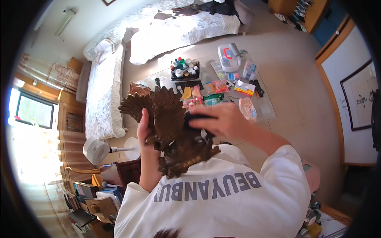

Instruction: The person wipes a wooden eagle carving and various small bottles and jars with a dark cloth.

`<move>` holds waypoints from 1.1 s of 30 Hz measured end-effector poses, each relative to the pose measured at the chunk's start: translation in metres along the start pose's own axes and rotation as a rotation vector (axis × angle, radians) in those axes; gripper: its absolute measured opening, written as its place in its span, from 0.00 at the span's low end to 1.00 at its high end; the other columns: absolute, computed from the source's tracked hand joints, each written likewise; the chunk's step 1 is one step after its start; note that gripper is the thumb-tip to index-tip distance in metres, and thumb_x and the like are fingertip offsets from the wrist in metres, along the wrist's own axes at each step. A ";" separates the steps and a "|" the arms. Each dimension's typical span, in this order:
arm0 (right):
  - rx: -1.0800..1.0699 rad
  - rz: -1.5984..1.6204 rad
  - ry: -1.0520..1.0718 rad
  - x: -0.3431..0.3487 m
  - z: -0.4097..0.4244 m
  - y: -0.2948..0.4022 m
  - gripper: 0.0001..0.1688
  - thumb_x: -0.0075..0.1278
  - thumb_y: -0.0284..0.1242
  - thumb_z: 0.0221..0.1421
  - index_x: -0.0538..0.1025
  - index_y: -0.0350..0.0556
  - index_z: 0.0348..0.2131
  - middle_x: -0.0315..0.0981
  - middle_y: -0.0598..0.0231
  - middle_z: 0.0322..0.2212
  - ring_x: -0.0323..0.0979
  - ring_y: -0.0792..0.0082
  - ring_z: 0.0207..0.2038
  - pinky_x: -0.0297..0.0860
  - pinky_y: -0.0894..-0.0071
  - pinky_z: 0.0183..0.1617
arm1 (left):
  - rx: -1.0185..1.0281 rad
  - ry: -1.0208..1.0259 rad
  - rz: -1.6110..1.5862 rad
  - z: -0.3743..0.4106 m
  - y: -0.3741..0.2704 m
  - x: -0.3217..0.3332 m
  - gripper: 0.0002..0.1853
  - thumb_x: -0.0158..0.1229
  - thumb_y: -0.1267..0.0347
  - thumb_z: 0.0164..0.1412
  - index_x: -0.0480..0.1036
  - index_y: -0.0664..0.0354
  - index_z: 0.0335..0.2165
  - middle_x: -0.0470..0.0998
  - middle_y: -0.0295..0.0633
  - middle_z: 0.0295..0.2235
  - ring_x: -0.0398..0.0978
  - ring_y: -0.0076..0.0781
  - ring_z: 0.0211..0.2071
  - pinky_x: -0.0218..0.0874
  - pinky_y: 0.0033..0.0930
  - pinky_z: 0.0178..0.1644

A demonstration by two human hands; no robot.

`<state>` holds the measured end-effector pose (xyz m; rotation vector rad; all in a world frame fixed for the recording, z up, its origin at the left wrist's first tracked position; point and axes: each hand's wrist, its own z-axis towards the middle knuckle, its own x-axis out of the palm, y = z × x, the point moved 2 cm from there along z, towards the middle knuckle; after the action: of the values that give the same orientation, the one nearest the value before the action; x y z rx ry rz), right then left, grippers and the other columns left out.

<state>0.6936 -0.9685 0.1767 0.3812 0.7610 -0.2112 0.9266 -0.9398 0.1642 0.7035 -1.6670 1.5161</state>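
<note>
My left hand [146, 128] grips a dark brown bird figurine [168, 119] with raised, feathered wings; it looks like bronze or resin. The figurine is held up before my chest, and its rough base [184, 162] bears small gold writing. My right hand [221, 119] is blurred and holds a dark object [198, 119], perhaps a brush or cloth, against or close to the figurine's right side. Whether the two touch cannot be made out. Part of the figurine's far side is hidden behind the right hand and the dark object.
Beyond my hands, a glass-topped table [265, 108] bears a black box of bottles [186, 76], a clear storage box with a red handle [229, 58] and several packets. A white fan [96, 150] stands at left, near a wooden chair [119, 174]. Covered sofas [104, 89] line the left and back.
</note>
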 end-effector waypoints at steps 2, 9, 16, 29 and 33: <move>0.143 -0.036 -0.035 0.002 -0.009 -0.022 0.25 0.54 0.24 0.38 0.75 0.64 0.41 0.70 0.72 0.44 0.73 0.67 0.26 0.68 0.70 0.25 | -0.018 -0.022 0.089 0.008 0.011 0.007 0.29 0.41 0.55 0.64 0.55 0.64 0.56 0.61 0.50 0.55 0.60 0.46 0.56 0.50 0.48 0.60; 0.259 0.035 -0.087 -0.044 -0.068 -0.009 0.26 0.53 0.21 0.37 0.75 0.61 0.41 0.70 0.72 0.44 0.74 0.63 0.29 0.70 0.68 0.29 | -0.169 0.071 -0.007 0.033 0.058 0.026 0.29 0.41 0.55 0.64 0.56 0.65 0.56 0.62 0.50 0.55 0.61 0.46 0.56 0.51 0.47 0.60; 0.685 -0.112 -0.268 -0.075 -0.143 -0.054 0.24 0.51 0.19 0.41 0.75 0.56 0.42 0.71 0.62 0.43 0.73 0.58 0.40 0.70 0.66 0.39 | -0.294 0.284 -0.131 0.052 0.117 0.069 0.29 0.40 0.53 0.64 0.58 0.63 0.55 0.66 0.49 0.52 0.67 0.46 0.51 0.59 0.47 0.55; 0.820 -0.222 -0.271 -0.050 -0.131 0.074 0.27 0.55 0.20 0.37 0.75 0.56 0.42 0.65 0.65 0.51 0.75 0.64 0.30 0.71 0.70 0.29 | -0.134 0.091 0.080 0.089 0.150 0.081 0.33 0.44 0.50 0.61 0.61 0.68 0.52 0.66 0.49 0.52 0.65 0.44 0.52 0.55 0.43 0.58; 0.954 -0.442 -0.435 -0.053 -0.146 0.053 0.28 0.55 0.19 0.35 0.76 0.57 0.41 0.67 0.67 0.51 0.75 0.66 0.28 0.70 0.72 0.26 | -0.231 0.090 0.045 0.096 0.142 0.081 0.32 0.43 0.51 0.62 0.60 0.67 0.53 0.66 0.49 0.52 0.64 0.44 0.53 0.54 0.45 0.58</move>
<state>0.5814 -0.8575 0.1318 1.0254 0.2556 -1.0561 0.7497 -1.0067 0.1500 0.4701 -1.7638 1.3374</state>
